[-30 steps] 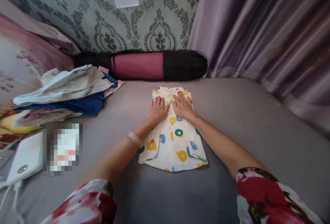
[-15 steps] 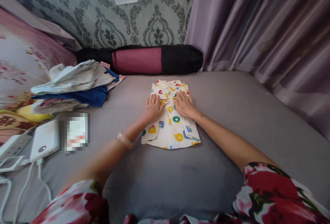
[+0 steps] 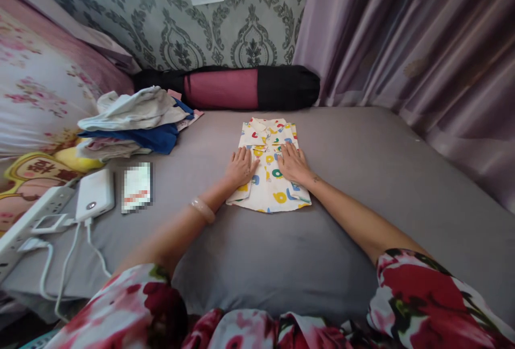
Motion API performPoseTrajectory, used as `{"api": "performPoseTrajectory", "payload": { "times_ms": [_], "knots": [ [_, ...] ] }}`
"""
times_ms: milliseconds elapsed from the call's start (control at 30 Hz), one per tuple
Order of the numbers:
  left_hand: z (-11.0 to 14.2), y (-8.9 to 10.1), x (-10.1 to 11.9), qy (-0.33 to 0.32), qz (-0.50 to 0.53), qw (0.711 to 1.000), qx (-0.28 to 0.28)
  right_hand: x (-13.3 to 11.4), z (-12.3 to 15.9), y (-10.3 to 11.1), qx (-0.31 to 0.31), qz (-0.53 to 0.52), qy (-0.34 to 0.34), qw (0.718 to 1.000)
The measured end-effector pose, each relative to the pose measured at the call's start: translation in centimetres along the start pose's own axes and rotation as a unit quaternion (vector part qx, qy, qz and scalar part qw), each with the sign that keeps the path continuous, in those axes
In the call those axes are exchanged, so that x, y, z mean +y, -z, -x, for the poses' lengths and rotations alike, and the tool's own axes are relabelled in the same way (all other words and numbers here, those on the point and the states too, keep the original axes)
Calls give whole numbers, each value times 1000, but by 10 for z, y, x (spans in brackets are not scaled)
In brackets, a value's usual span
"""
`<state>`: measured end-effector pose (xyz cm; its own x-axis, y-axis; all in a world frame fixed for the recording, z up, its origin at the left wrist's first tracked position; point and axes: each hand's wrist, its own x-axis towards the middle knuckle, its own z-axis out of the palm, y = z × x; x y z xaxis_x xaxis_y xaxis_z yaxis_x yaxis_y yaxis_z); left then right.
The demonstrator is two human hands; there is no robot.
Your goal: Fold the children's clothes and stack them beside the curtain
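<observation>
A small white shirt (image 3: pixel 267 188) with colourful letter prints lies flat in front of me, its collar pointing away and its sides and sleeves folded inward. My left hand (image 3: pixel 240 166) rests flat on its left side, fingers stretched out. On the right side of the shirt, my right hand (image 3: pixel 293 164) lies flat too, fingers extended over the folded sleeve. Neither hand grips the cloth. Parts of the sleeves are hidden beneath my palms.
A pile of clothes (image 3: pixel 132 113) sits at the left on the grey sheet (image 3: pixel 346 166). Nearer are a white power bank (image 3: pixel 95 193), a power strip (image 3: pixel 36 212) with cables, and a blurred-out item (image 3: pixel 137 187). A black and pink roll (image 3: pixel 221 89) lies along the wall.
Both hands have slid a little toward me along the shirt, uncovering more of its upper part. The view has shifted slightly left and down.
</observation>
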<state>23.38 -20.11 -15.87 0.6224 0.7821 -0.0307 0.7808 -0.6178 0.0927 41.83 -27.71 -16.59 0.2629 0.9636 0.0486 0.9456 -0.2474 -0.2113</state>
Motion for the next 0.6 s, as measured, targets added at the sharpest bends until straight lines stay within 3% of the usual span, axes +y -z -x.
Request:
{"api": "performPoseTrajectory", "payload": {
  "times_ms": [133, 267, 400, 600],
  "knots": [
    [24, 2, 6, -28, -4, 999, 15, -7, 26, 1, -13, -2, 21, 1000],
    [39, -8, 9, -37, 5, 999, 0, -13, 48, -3, -2, 10, 40, 999],
    [39, -14, 9, -33, 10, 999, 8, -15, 51, -4, 9, 14, 38, 999],
    [40, -8, 11, -30, 23, 999, -1, -17, 50, 1, -3, 6, 31, 1000]
  ]
}}
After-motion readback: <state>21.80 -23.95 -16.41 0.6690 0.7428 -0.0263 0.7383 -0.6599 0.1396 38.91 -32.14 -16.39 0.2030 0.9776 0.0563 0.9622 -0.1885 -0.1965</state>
